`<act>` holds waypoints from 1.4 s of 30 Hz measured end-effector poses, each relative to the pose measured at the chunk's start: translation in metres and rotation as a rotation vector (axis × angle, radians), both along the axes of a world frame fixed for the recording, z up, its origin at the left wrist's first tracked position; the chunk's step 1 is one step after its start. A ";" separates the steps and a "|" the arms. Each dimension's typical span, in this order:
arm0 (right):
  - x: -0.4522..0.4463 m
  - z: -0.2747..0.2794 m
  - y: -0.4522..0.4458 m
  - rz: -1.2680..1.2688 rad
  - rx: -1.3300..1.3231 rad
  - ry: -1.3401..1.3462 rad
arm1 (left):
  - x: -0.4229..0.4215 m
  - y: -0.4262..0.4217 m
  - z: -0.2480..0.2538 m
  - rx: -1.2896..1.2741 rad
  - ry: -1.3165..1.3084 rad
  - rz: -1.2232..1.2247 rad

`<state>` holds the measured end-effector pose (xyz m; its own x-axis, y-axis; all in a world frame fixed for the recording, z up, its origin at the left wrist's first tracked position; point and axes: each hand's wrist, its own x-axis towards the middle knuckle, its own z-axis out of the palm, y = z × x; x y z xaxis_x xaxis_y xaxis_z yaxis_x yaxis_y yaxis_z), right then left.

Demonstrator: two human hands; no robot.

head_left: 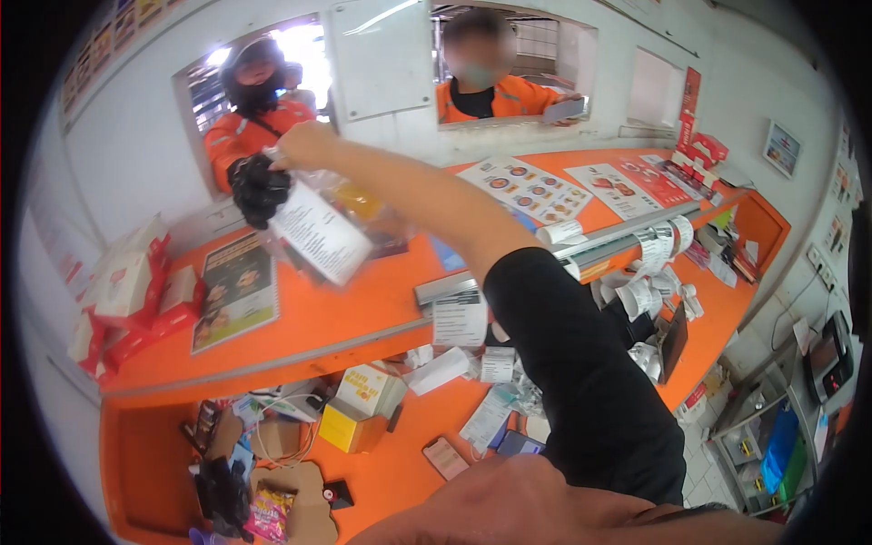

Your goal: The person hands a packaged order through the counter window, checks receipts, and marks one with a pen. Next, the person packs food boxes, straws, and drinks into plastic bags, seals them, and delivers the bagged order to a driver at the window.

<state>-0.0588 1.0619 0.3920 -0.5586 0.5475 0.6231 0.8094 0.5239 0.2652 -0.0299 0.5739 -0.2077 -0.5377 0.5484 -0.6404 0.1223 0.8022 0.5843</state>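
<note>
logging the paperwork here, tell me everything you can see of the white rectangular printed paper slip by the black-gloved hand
The white rectangular printed paper slip looks nearly flat, with rows of dark print too small to read. It tilts, lower end toward the right, in front of a clear plastic bag over the orange counter. A black-gloved hand is at its upper left; the wearer's bare right hand is just above. Its fastening is unclear.

Pretty basic room tbh: white walls (758,77), with the left window (313,59) totally blown out by daylight and the right window (549,45) way dimmer. A loud orange two-level worktop (336,304) ran underneath. Off to the right there was a framed picture (782,148), some wall sockets (819,267), and pale floor tiles (699,480) down low.
</note>
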 end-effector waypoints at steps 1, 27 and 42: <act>0.003 -0.001 -0.002 0.007 -0.035 0.020 | -0.002 0.002 0.000 0.007 0.008 -0.004; 0.208 -0.071 -0.238 0.416 -0.120 0.140 | -0.153 -0.070 0.019 -0.113 0.425 0.420; 0.317 -0.257 -0.347 -0.145 -0.313 1.389 | 0.049 0.177 0.357 1.854 0.171 -0.915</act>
<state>0.2577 0.7151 0.1349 0.4650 0.7602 0.4538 0.3633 0.3036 -0.8808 0.0189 0.7507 0.1494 0.2228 0.4251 0.8773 0.1834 -0.9021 0.3906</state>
